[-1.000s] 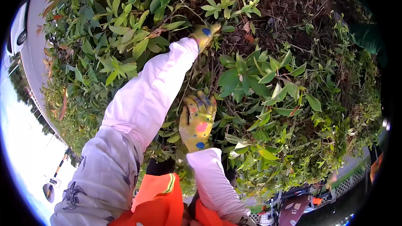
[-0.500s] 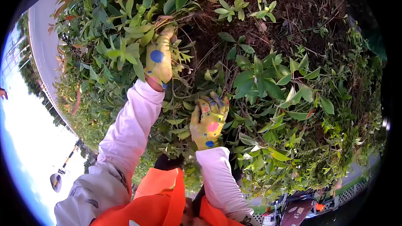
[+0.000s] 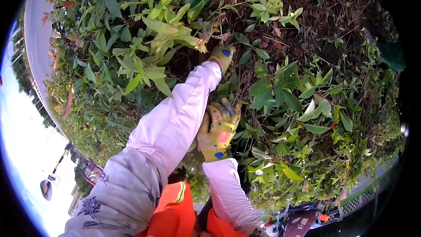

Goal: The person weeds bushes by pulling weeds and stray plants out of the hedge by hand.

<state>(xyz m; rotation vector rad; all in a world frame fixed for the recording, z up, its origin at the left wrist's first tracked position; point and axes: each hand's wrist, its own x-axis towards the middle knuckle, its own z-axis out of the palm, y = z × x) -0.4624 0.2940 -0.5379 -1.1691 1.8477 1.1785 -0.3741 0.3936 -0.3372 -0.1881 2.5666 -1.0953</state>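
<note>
My left hand [image 3: 222, 58], in a yellow glove with blue spots, reaches down into a dark gap among the shrubs. Its fingers are hidden, so what they touch cannot be seen. Leafy shoots [image 3: 164, 30] and a withered brown leaf [image 3: 201, 45] hang just beyond its wrist. Closer to my body, my right hand [image 3: 218, 131], in a matching glove with pink and blue spots, lies back upward. Its fingers curl down over thin plant stems [image 3: 239, 81] at the lower side of the gap. The fingertips are partly covered by foliage.
Brown soil with dry twigs [image 3: 320, 26] lies at the upper right. Dense green shrubs [image 3: 285, 90] surround both hands. A grey road [image 3: 37, 35] runs along the left. A striped pole with a round mirror [image 3: 46, 188] stands lower left, and a white lattice fence [image 3: 362, 202] lower right.
My left hand has moved right and deeper into the gap, away from the leafy shoots on the left. My right hand stays almost in place.
</note>
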